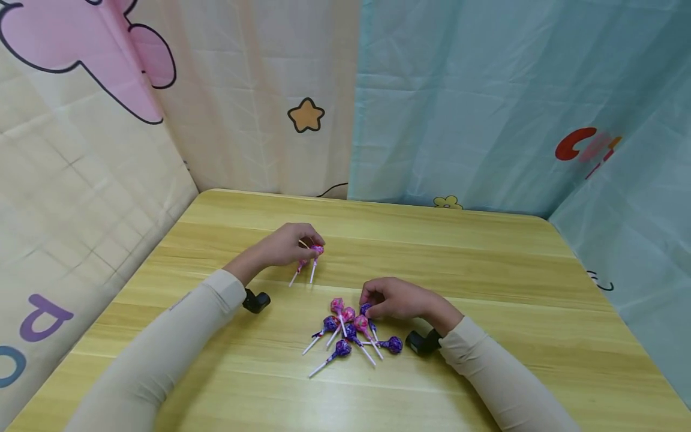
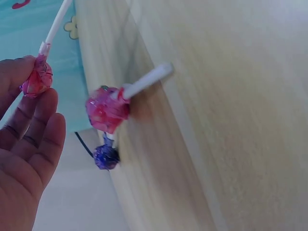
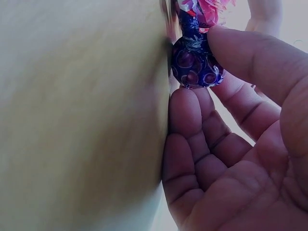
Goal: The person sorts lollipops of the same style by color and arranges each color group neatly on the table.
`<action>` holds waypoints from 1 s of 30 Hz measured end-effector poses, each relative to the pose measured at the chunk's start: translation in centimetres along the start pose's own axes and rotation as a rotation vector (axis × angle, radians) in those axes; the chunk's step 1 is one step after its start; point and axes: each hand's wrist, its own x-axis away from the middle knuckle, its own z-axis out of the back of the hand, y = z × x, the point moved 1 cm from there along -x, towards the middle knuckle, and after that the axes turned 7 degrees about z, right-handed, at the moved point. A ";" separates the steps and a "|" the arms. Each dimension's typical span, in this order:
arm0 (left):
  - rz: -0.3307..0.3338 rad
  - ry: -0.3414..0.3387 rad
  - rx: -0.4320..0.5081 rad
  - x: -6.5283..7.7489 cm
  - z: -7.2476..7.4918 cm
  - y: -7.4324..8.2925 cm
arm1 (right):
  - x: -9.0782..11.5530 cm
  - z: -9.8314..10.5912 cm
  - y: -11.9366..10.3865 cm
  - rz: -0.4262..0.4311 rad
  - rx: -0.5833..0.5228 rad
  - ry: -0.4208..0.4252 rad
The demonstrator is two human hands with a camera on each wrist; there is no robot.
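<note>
My left hand point(image 1: 291, 245) pinches a pink-wrapped lollipop point(image 2: 37, 82) by its round head, stick pointing away from the palm in the left wrist view. Close by are another pink lollipop point(image 2: 108, 109) and a purple one point(image 2: 106, 156); the purple one is hidden in the head view. My right hand point(image 1: 402, 298) is at the far right of a loose pile, with thumb and fingers pinching the head of a purple lollipop point(image 3: 197, 65). The pile mixes pink lollipops point(image 1: 360, 324) and purple lollipops point(image 1: 342, 348), their white sticks mostly toward me.
The wood-grain table point(image 1: 486, 384) has rounded far corners. Printed curtains point(image 1: 459, 108) hang behind it and at both sides. Black wrist devices point(image 1: 423, 342) sit at both wrists, the right one close to a purple lollipop point(image 1: 394, 344) at the pile's edge.
</note>
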 end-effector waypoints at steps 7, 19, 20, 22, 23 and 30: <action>0.035 -0.038 -0.067 -0.9 -0.5 -1.1 | 0.0 0.0 0.1 -0.006 -0.007 0.008; -0.004 -0.071 -0.193 -1.5 -1.2 -1.4 | -0.1 -0.1 0.3 -0.011 -0.008 0.011; -0.005 -0.073 -0.193 -1.5 -1.3 -1.4 | -0.1 -0.1 0.3 -0.011 -0.008 0.011; -0.006 -0.083 -0.193 -1.5 -1.3 -1.5 | -0.1 -0.1 0.2 -0.010 -0.012 0.010; -0.007 -0.089 -0.193 -1.5 -1.4 -1.5 | 0.0 -0.1 0.2 -0.010 -0.014 0.009; 0.004 -0.121 -0.174 -1.7 -1.5 -1.6 | -0.1 -0.1 0.3 -0.021 -0.018 0.014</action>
